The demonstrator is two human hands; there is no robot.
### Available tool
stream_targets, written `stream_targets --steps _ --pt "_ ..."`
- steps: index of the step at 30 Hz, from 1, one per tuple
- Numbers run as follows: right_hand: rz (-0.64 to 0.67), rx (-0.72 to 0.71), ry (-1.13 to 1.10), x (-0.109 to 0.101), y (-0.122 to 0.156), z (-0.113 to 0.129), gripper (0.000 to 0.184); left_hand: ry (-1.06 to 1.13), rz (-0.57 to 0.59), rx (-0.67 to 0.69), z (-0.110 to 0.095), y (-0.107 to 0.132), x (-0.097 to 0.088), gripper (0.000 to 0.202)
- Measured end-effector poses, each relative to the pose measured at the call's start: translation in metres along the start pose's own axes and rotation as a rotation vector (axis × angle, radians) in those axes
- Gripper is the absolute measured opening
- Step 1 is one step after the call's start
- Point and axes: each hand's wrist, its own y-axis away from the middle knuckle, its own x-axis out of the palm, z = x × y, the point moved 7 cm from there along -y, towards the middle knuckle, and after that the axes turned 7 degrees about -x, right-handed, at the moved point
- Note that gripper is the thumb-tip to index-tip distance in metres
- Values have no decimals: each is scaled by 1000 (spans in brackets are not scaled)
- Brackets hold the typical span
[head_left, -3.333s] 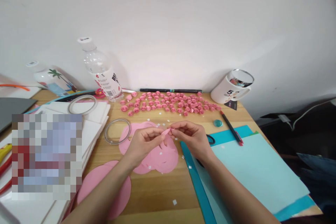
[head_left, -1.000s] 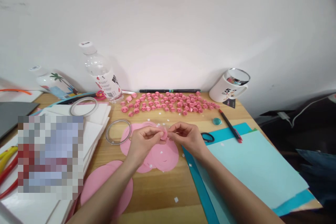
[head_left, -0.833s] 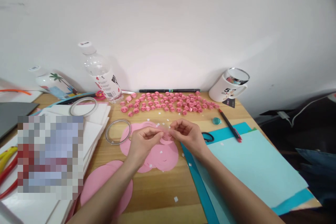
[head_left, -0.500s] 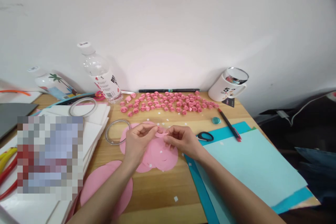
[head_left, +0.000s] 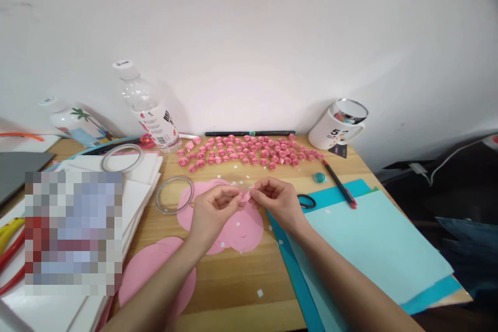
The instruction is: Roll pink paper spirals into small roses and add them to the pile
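Between my two hands is a narrow pink paper strip, pinched at its ends. My left hand has thumb and forefinger closed on the left end, where a small curl seems to be. My right hand pinches the other end, its remaining fingers bent. Under the hands lie overlapping pink paper circles on the wooden desk. More pink circles are partly covered by my left forearm. Many small rolled pink paper roses are spread in rows behind the hands.
A tape ring lies left of the hands, a clear bottle behind it. Black-handled scissors, blue paper sheets, a pen and a white mug are on the right. Stacked white paper fills the left.
My hands have come closer together, the left one shifting right, and less of the pink strip shows between them. The roses and other desk items keep their places.
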Motion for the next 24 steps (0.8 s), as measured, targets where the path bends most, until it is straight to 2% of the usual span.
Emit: stream_targets --steps 4,9,16,20,22,24 --pt "-3 -78 36 -1 1 4 24 13 47 -37 5 2 6 27" --pt "42 -185 117 2 3 8 16 -2 105 -29 5 3 10 30" --pt "67 -215 186 4 4 7 18 -1 92 -13 7 4 10 17" --pt "47 -250 200 4 5 9 17 30 105 -55 6 4 11 14" --pt "50 -323 233 6 7 17 14 87 97 -92 7 3 9 15" --pt "63 -476 323 10 12 29 8 186 75 -128 8 1 7 17"
